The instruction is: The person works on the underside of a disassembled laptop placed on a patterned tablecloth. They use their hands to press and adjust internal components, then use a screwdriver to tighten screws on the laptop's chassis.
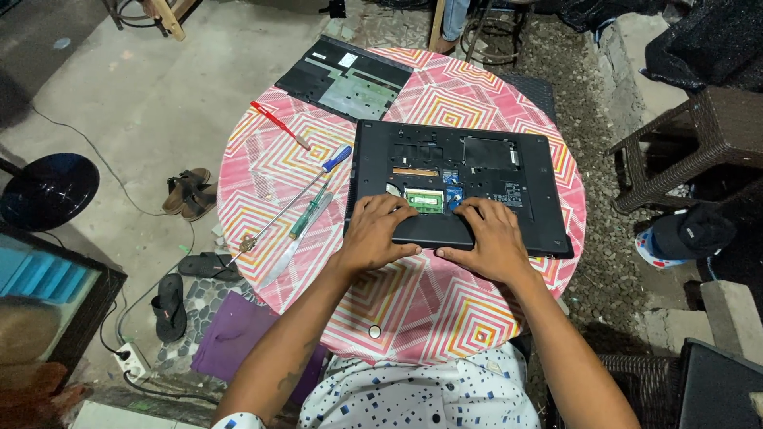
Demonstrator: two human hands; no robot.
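Round tabletop point(262, 171) with a pink, orange and white diamond-pattern cover fills the centre of the frame. On its right half lies a black laptop point(509, 171), turned underside up, service bay uncovered, a green memory module point(424, 199) showing mid-chassis. Removed bottom cover panel point(343, 78) rests apart at the upper centre, overhanging the tabletop edge. Left of the laptop: blue-handled screwdriver point(292, 199) and green-handled screwdriver point(300, 224) lying diagonally, nearly side by side; red-handled screwdriver point(278, 124) above them. Left hand point(380, 232) and right hand point(486, 238) both lie flat on the laptop's near edge, fingers spread and grasping nothing, fingertips reaching toward the module. Judged step: working in the uncovered bay, likely at the memory slot; the next move calls for fine fingertip work at the module's side clips with the chassis held steady. Hard to make out: the clips, the blue part beside the module, and whether the fingertips touch it. Near-edge chassis detail is hidden under the palms. Sandals point(187, 191) on the floor at left.
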